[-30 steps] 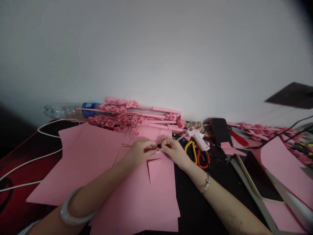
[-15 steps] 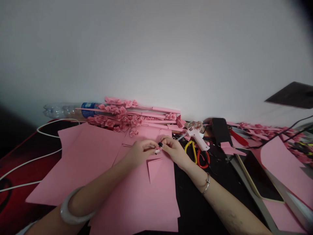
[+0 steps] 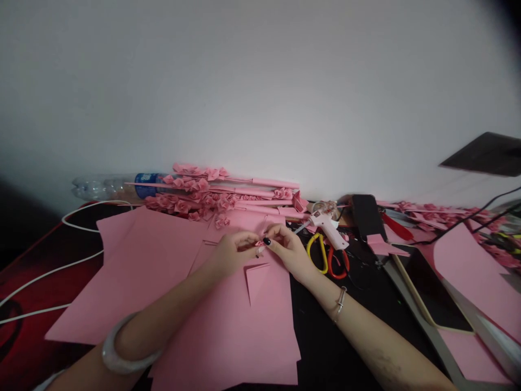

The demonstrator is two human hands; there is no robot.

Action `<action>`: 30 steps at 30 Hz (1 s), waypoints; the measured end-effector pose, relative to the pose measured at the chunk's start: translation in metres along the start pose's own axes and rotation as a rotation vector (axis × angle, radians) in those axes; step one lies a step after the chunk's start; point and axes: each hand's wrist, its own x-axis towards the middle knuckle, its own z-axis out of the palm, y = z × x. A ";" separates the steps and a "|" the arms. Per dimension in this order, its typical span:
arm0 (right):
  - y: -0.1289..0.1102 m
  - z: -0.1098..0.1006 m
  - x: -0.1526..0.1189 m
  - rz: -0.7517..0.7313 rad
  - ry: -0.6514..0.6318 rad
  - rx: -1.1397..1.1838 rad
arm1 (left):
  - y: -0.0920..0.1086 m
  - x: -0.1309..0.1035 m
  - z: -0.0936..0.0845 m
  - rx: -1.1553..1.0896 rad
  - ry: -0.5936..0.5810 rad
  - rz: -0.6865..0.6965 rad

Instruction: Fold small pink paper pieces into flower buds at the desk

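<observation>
Over a stack of pink paper sheets (image 3: 232,342), my left hand (image 3: 233,251) and my right hand (image 3: 290,251) meet at the fingertips. Between them is a small folded piece of pink paper (image 3: 259,244), mostly covered by the fingers. My left thumb and fingers pinch it from the left. From the right, my right thumb and bent forefinger close on its other side. Just below the hands, a small folded pink paper piece (image 3: 256,282) lies on the sheets.
Pink paper flowers on stems (image 3: 211,202) lie along the wall beside a plastic bottle (image 3: 97,187). To the right are a white glue gun (image 3: 331,231), scissors with yellow and red handles (image 3: 317,252), a black phone (image 3: 367,217) and a tablet (image 3: 431,290). White cable (image 3: 44,266) curves at left.
My fingers have shifted slightly on the small pink paper, and a little more of it shows. The right wrist has moved slightly left. Everything on the table stays put.
</observation>
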 end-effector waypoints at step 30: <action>-0.001 -0.002 0.004 -0.007 -0.033 -0.104 | 0.001 -0.004 -0.002 0.321 -0.049 0.118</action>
